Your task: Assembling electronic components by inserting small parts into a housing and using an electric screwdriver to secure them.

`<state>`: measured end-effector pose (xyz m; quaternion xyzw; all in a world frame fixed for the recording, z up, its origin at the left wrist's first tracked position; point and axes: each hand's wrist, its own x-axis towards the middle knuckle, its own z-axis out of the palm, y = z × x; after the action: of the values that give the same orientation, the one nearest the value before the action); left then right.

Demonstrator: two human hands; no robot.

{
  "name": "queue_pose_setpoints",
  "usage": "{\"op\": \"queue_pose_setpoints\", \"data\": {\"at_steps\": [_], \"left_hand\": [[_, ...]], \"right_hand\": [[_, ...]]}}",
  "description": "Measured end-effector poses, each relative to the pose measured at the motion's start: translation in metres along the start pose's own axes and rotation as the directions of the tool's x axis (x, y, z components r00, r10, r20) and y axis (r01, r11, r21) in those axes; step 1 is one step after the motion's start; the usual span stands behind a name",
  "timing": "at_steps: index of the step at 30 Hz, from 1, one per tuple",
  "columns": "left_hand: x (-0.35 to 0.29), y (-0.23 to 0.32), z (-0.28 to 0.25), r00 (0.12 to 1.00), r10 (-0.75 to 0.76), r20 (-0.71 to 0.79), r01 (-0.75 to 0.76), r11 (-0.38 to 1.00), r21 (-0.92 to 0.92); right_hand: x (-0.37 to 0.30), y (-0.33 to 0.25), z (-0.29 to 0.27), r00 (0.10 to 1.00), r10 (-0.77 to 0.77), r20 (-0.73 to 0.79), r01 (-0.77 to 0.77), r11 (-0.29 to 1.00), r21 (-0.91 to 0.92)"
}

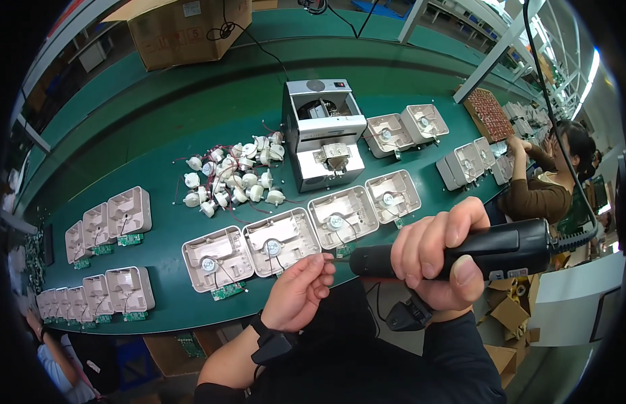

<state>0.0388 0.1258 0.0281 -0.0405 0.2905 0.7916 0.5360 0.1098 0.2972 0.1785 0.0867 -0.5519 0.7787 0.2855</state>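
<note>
My right hand [442,252] is wrapped round a black electric screwdriver [501,250] that lies nearly level, its coiled cord leading off to the right. Its thin bit points left at my left hand [301,289]. The fingertips of my left hand are pinched together at the bit's tip; what they hold, if anything, is too small to make out. Just beyond my hands stands a row of several off-white plastic housings [251,232]. Each has a round metallic disc part [273,248] inside and wires. Green circuit boards [226,291] hang at the near edges of some.
Behind the row stands a screw feeder machine [324,180]. Left of it lies a pile of white round parts with wires [248,180]. More housings [129,210] sit at left and right. A cardboard box [185,40] stands at the back. A co-worker [545,192] sits at right; another person's arm [53,350] shows at left.
</note>
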Motion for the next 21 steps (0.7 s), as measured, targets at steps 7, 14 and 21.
{"op": "queue_pose_setpoints", "data": {"at_steps": [7,14,21], "left_hand": [[0.0,0.0,0.004,0.999,-0.046,0.009,0.047,0.992,-0.114],[-0.004,0.0,0.008,0.997,-0.066,-0.049,0.058,0.987,-0.15],[-0.015,0.007,0.008,0.992,-0.119,0.035,0.121,0.989,-0.082]], "right_hand": [[-0.005,0.001,0.001,0.999,-0.031,0.044,0.027,0.994,0.101],[-0.006,0.017,0.004,0.975,-0.188,0.115,0.194,0.98,-0.043],[-0.008,0.023,0.004,0.949,-0.214,0.23,0.233,0.971,-0.054]]}}
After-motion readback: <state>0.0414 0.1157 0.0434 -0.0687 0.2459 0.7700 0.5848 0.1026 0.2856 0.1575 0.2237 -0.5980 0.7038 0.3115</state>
